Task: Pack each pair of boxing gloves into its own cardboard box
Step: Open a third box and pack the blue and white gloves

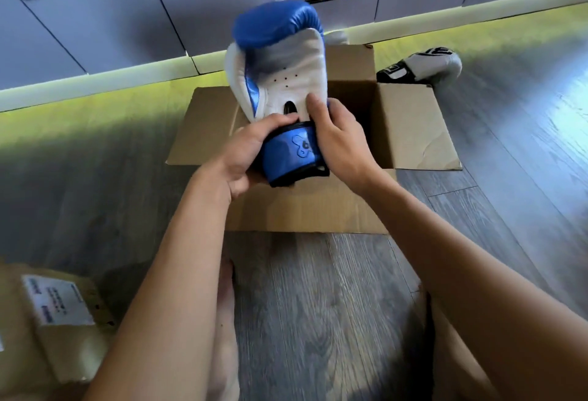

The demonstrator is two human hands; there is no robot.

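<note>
A blue and white boxing glove (280, 60) stands upright over an open cardboard box (410, 127), palm side towards me. My left hand (251, 149) grips its blue cuff from the left. My right hand (337, 139) holds the cuff from the right, thumb pressed on the white palm. A black and white boxing glove (423, 65) lies on the floor behind the box, at the right. A bit of a white glove (337, 36) shows behind the blue one.
The box flaps (305, 206) lie spread out on the grey wooden floor. A second cardboard box (54, 314) with a white label sits at the near left. White locker doors (105, 12) run along the back. My legs are at the bottom edge.
</note>
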